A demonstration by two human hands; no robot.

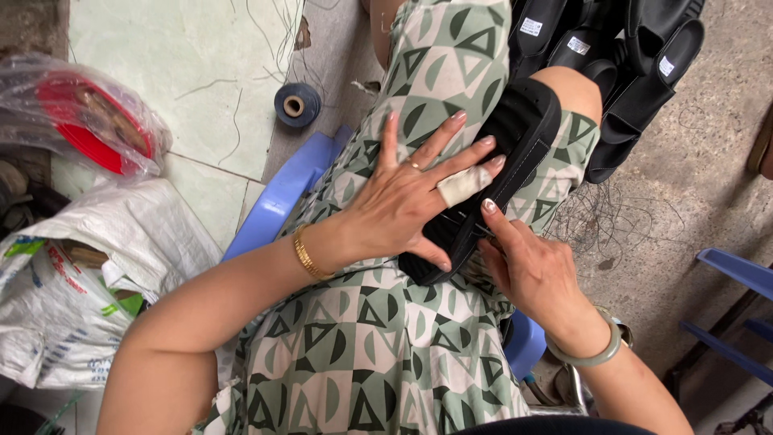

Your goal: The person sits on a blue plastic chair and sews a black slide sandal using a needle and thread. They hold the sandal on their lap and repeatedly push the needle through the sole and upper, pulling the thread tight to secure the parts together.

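Note:
A black slide sandal lies across my lap, on green and cream patterned cloth. My left hand lies flat on the sandal and the cloth with fingers spread; one finger wears a white bandage, another a ring, and a gold bracelet circles the wrist. My right hand touches the sandal's lower edge with thumb and fingers pinched there; a pale green bangle sits on that wrist.
A pile of black sandals lies at the top right. A spool of dark blue thread stands on the floor. Plastic bags and a red roll in clear plastic sit at the left. Blue plastic stools flank me.

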